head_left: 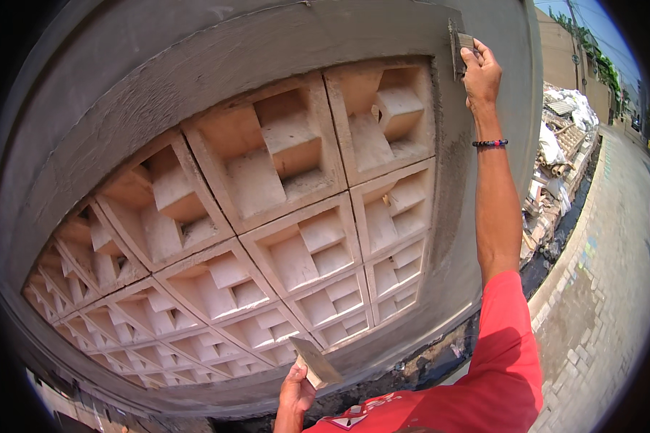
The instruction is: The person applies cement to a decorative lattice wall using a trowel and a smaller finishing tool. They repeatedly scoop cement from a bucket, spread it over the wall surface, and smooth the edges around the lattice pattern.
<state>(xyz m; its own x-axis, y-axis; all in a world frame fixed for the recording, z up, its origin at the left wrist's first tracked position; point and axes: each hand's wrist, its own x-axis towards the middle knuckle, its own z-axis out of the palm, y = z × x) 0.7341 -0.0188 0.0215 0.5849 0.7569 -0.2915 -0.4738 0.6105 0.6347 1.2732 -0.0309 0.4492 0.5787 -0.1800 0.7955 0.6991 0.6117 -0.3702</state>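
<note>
Of the two hands, the right hand (pixel 482 72) is closed round the block-like handle of a plastering float (pixel 455 52), its thin plate up against the grey wall (pixel 509 86) just beyond the upper right corner of the panel of pale hollow blocks (pixel 300 254). The left hand (pixel 296 390) grips a flat rectangular board (pixel 319 365) near the panel's lower edge; whether it touches the wall I cannot tell. Darker, rougher mortar (pixel 451 169) borders the panel's upper and right edges.
</note>
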